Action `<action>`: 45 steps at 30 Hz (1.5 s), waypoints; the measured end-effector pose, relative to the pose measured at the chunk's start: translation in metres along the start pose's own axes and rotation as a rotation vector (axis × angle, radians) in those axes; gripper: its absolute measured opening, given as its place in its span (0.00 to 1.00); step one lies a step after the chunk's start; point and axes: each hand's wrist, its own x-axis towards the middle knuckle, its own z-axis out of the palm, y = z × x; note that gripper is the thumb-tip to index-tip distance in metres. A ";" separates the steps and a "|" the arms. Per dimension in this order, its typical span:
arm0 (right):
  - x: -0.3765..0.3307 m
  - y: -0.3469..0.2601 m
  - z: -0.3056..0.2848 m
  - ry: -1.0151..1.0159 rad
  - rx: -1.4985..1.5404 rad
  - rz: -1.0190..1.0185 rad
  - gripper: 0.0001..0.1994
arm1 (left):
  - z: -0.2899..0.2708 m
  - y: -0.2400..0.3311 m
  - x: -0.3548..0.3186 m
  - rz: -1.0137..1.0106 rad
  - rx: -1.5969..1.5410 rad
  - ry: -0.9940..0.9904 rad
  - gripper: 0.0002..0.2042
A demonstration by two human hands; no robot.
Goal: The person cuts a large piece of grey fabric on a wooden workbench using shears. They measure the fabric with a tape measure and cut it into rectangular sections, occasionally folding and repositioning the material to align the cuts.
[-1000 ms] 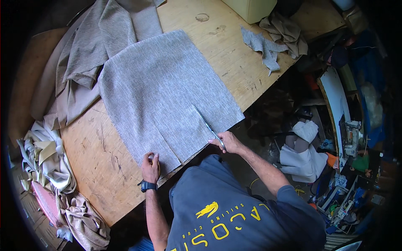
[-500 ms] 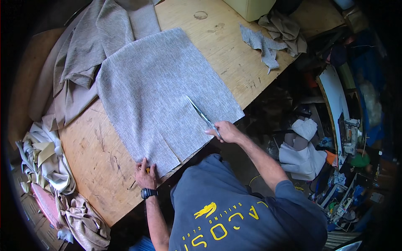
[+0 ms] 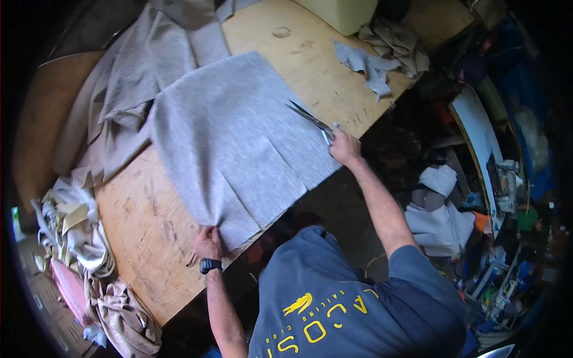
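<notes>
A piece of grey woven fabric (image 3: 239, 113) lies over the wooden table, its near edge along the table's edge. My left hand (image 3: 208, 242), with a dark watch on the wrist, pinches the fabric's near left corner, drawing folds towards the fingers. My right hand (image 3: 345, 147) grips metal scissors (image 3: 315, 121) by the handles. Their blades point to the far left above the right part of the fabric and look slightly parted; motion blurs them. Two thin slanting lines run in from the near side of the fabric; whether both are cuts I cannot tell.
Draped grey-beige cloth (image 3: 131, 89) covers the table's far left. Fabric scraps (image 3: 367, 67) and a pale yellow block (image 3: 343, 12) sit at the far right of the wooden table (image 3: 143, 238). Bundled cloth (image 3: 77, 221) hangs at the left; clutter fills the floor at right.
My right hand has lifted the scissors away to the far right, off the line where they lay. My left fingers have closed on the corner, and a small yellow item by them no longer shows.
</notes>
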 end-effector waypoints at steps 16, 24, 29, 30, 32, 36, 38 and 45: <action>-0.192 0.145 0.003 0.084 -0.033 0.208 0.08 | 0.056 -0.010 -0.241 -0.103 -0.105 -0.210 0.06; -0.212 0.119 0.009 0.226 0.156 0.239 0.18 | -0.016 -0.025 -0.162 -0.142 -0.248 0.199 0.10; -0.140 0.073 -0.018 0.224 0.170 0.137 0.25 | -0.049 -0.100 -0.061 -0.087 0.149 0.268 0.12; -0.115 0.065 -0.022 0.200 0.178 0.125 0.27 | -0.053 -0.111 -0.045 -0.085 0.187 0.238 0.13; -0.066 0.061 -0.028 0.141 0.107 0.124 0.29 | -0.055 -0.114 -0.015 -0.108 0.211 0.191 0.11; -0.001 0.042 -0.050 -0.007 -0.122 0.066 0.28 | -0.061 -0.093 0.037 -0.190 0.254 0.178 0.11; 0.033 0.038 -0.052 -0.065 -0.276 0.060 0.23 | -0.055 -0.106 0.086 -0.226 0.050 0.204 0.12; 0.203 -0.152 -0.034 -0.072 0.478 -0.366 0.12 | -0.010 -0.077 0.300 -0.575 -0.778 -0.009 0.21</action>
